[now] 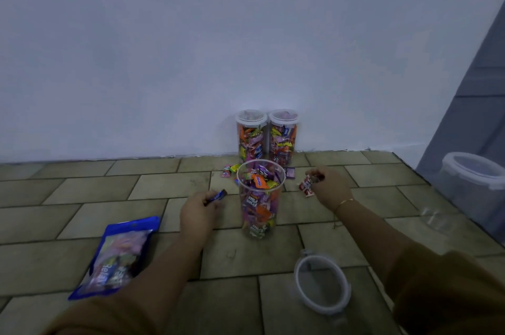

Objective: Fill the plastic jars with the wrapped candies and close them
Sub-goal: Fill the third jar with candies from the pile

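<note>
From the head camera, looking down at a tiled floor [82, 198] that meets a pale wall [191, 47]. An open clear plastic jar [260, 199] stands upright in the middle, nearly full of wrapped candies in pink, orange and yellow. Behind it, against the wall, two more jars stand side by side — the left one [250, 135] and the right one [283, 135] — both full and with lids on.

The left hand [198, 211] reaches in just left of the open jar, fingers curled, pinching a blue-wrapped candy [218, 195] between thumb and fingertips. The right hand [326, 187] is just right of the jar, fingers curled around several red and white candies [308, 184]; a thin bracelet [345, 202] sits on that wrist.

A few loose candies [229, 170] lie on the floor between the open jar and the two closed ones.

Near the bottom, a round white lid [322, 284] lies flat on the floor, apart from the open jar. At lower left lies a blue candy bag [117, 255], partly under the left forearm. At the right edge stands a larger clear container [470, 184] with a clip lid.
</note>
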### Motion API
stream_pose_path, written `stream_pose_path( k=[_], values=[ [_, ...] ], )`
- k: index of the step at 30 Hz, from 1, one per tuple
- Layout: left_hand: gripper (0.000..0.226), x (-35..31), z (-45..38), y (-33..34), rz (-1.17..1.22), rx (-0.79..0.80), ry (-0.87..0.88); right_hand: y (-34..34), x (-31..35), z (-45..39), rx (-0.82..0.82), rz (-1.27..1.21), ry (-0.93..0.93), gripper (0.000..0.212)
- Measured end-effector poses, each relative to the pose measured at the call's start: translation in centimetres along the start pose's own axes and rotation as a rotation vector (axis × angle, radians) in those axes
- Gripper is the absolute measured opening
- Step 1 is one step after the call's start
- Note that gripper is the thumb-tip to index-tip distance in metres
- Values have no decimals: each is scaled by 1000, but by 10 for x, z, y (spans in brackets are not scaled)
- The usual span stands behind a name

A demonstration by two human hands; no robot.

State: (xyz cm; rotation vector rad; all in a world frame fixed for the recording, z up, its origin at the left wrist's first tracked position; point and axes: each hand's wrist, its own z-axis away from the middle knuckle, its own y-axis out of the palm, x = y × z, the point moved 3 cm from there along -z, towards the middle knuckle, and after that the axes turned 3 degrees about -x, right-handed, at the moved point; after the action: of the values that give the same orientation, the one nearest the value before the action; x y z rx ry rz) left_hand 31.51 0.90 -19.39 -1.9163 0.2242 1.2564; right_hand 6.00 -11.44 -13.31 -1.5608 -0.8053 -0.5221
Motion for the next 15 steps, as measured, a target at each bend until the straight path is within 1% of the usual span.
stream_pose_path(
  k=[2, 3, 5, 7, 10, 13, 15],
  values=[
    [27, -3, 1, -6, 184, -68, -170, -9, 11, 6, -39, -124, 17, 28],
    [28, -6, 2, -9, 289, -91, -215, -13, 17, 10, -55, -182, 25, 28],
    [29, -20, 3, -17, 446, -121, -241, -21, 29, 14, -88, -281, 5, 29],
    [28, -41, 4, -25, 527, -147, -206, -27, 42, 19, -102, -340, -31, 30],
    [33, -79, 6, -36, 623, -168, -116, -29, 62, 25, -77, -351, -60, 34],
    [34, -110, 8, -39, 673, -143, -63, -28, 86, 31, -37, -326, -104, 36],
    [31, -123, 12, -36, 665, -118, -33, -24, 97, 33, -15, -290, -148, 37]
  ],
)
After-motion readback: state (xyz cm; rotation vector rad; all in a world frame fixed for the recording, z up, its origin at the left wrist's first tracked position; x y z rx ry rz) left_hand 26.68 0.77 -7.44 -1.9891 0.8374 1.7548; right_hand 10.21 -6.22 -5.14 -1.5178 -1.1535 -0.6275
